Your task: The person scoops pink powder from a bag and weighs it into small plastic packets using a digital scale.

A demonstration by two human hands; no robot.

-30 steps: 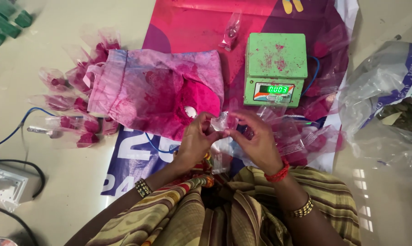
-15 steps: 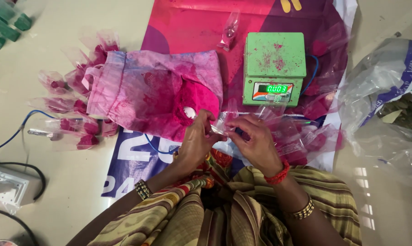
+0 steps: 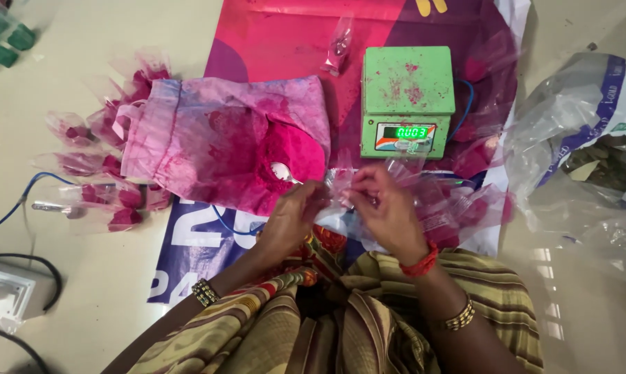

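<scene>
Both my hands meet low in the middle of the head view, pinching a small clear plastic pouch [image 3: 342,181] between them. My left hand [image 3: 293,216] grips its left edge, and my right hand [image 3: 385,206] grips its right side with thumb and fingers. Just left of them a metal spoon [image 3: 282,172] rests in a heap of bright pink powder [image 3: 295,156] inside an open pink-stained bag [image 3: 209,142]. A green digital scale [image 3: 407,97] with a lit display stands right behind my hands, its pan dusted with pink and bare.
Several filled clear pouches of pink powder [image 3: 95,170] lie to the left of the bag. One more pouch [image 3: 338,45] lies behind the scale. A pile of empty clear pouches [image 3: 458,201] sits at right. A large plastic sack [image 3: 590,149] is far right. Cables and a white box [image 3: 1,294] lie at left.
My hands have shifted slightly down and worked the clear pouch between the fingers; the scale, bag and spoon stay where they were.
</scene>
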